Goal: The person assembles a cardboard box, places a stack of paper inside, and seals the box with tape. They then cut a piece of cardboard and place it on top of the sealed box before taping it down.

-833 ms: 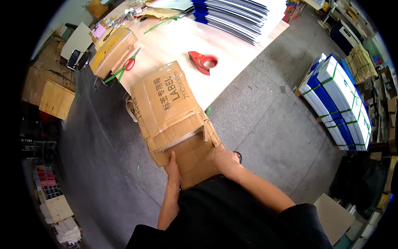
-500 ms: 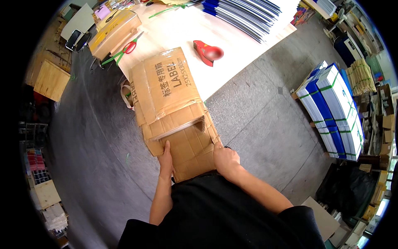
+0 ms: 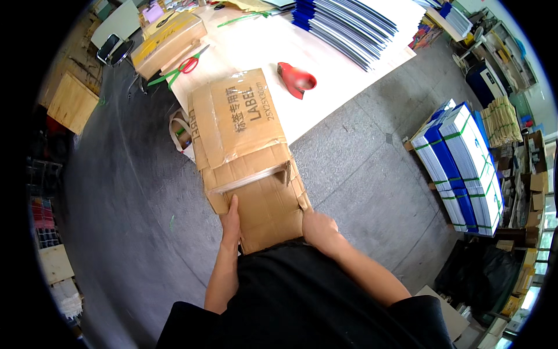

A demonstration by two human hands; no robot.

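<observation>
A brown cardboard box [image 3: 241, 119] lies on its side, its far part over the near corner of the table and its open end toward me. White edges of its contents show just inside the opening. One flap stretches down to my waist. My left hand [image 3: 231, 220] grips the left side flap, thumb on top and fingers hidden beneath. My right hand [image 3: 320, 228] is closed on the right side flap, knuckles up. Beyond the box on the table lie a red tape dispenser [image 3: 297, 80] and red-handled scissors [image 3: 188, 64].
The pale wooden table [image 3: 343, 87] carries a stack of blue and white sheets [image 3: 349, 29] and a yellow-taped carton [image 3: 168, 43]. A cloth bag [image 3: 181, 136] hangs beside the table's left edge. Strapped blue and white bundles [image 3: 459, 166] stand on the floor to the right.
The view has shifted slightly, so the table and box sit a little farther right and lower. My right hand has slid slightly down along its flap; both hands keep their grip.
</observation>
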